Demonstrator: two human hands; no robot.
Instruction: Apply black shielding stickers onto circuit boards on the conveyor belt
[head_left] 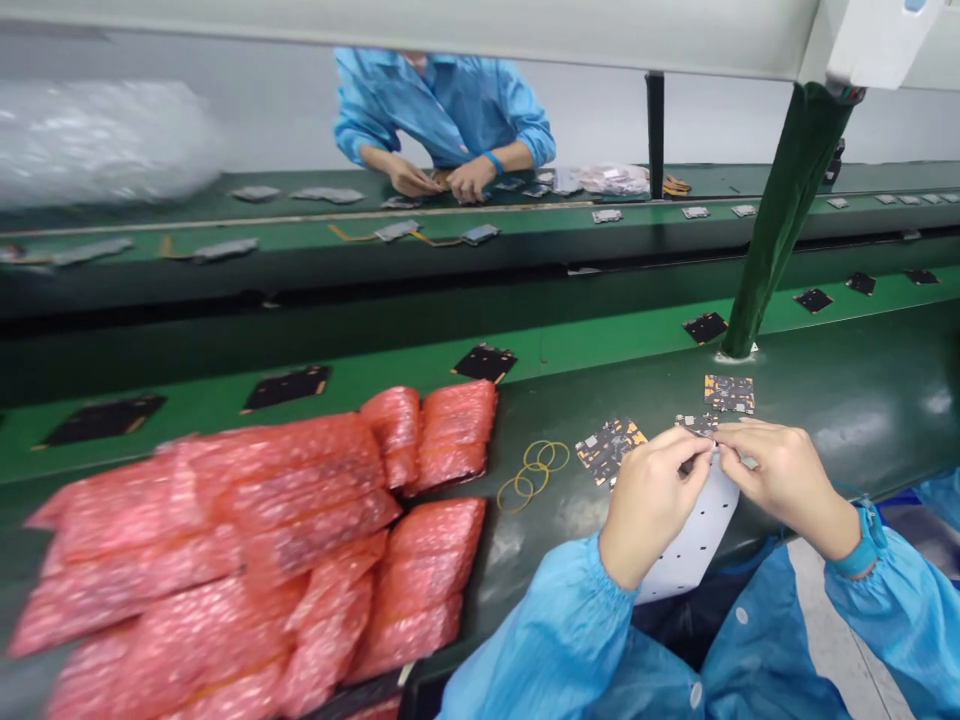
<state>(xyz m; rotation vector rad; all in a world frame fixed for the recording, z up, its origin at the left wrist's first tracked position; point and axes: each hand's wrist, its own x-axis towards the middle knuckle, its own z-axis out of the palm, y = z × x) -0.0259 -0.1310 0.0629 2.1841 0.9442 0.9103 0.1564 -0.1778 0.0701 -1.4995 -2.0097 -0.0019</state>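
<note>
your left hand [660,490] pinching a sheet [694,540], right hand [784,475] narrow beside it, hold unclear, board [730,393] at 12, bands [535,467] at 9 o'clock

Red bubble-wrap packets [300,500] lie heaped at the left end of the bench [555,545], down to its front edge, with yellow rubber bands [531,482] overlapping near them. Along the bench's far edge runs a green belt [600,345] with spaced black boards [486,363]; a green post [784,215] rises there. On the far bench [330,178], grey parts [480,234] line the near edge, a clear plastic bag [105,140] fills the left end, and a person in blue [457,110] is behind.
</note>
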